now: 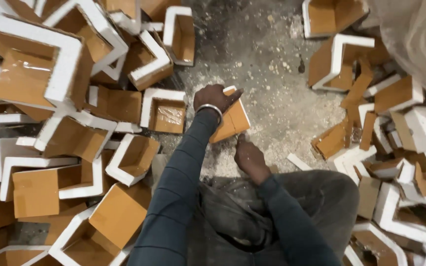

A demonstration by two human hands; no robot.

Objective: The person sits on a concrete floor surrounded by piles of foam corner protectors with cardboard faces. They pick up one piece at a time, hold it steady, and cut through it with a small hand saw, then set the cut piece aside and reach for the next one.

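My left hand [214,97], with a metal bangle on the wrist, grips the top edge of a foam corner piece [231,122] that has brown tape on its faces and white foam at the rim. The piece stands tilted on the dusty floor in front of my knees. My right hand [249,156] is closed just below and to the right of the piece, its fingertips at the lower edge. Whether it holds a small tool is hidden by the fingers. Both arms wear dark blue sleeves.
Heaps of similar brown-and-white foam corner pieces [55,74] lie to the left and to the right [400,128]. White foam crumbs [282,138] cover the grey floor between them. A translucent plastic sack [420,34] sits at the top right.
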